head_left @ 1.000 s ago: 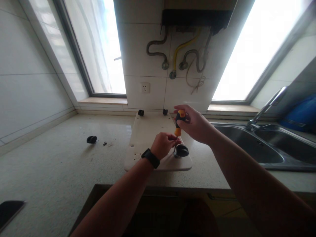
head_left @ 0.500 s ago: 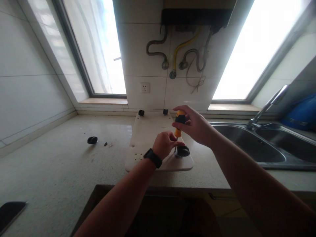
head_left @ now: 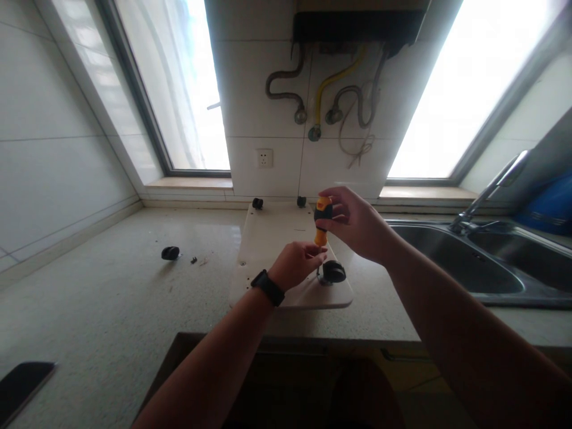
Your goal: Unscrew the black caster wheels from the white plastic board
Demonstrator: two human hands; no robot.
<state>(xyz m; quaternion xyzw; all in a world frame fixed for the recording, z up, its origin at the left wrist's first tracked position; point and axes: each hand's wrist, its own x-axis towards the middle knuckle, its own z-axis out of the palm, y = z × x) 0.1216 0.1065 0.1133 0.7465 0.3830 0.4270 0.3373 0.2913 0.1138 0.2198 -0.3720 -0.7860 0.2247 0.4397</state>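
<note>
My right hand (head_left: 351, 223) grips a screwdriver (head_left: 322, 220) by its yellow and black handle, shaft pointing down. Around the shaft, just below the handle, the fingers of my left hand (head_left: 297, 262) are pinched together. Beneath them is a black caster wheel (head_left: 334, 271) with a metal plate, at the near right corner of a white board (head_left: 272, 238) lying flat on the counter. The screwdriver's tip is at the caster's plate; whether it sits in a screw I cannot see. Two more casters, a far left caster (head_left: 258, 204) and a far right caster (head_left: 301, 201), stand on the board's back corners.
On the counter (head_left: 201, 310) left of the board lie a loose caster (head_left: 170, 253) and small screws (head_left: 193, 260). A dark flat object (head_left: 27, 387) is at the near left. To the right is a double sink (head_left: 465, 262) with a faucet (head_left: 491, 190). Pipes (head_left: 319, 101) hang on the back wall.
My left hand has drawn its thumb in from above the caster to the screwdriver's shaft. The right hand stays on the handle, its fingers slightly shifted. The whole view has moved a little.
</note>
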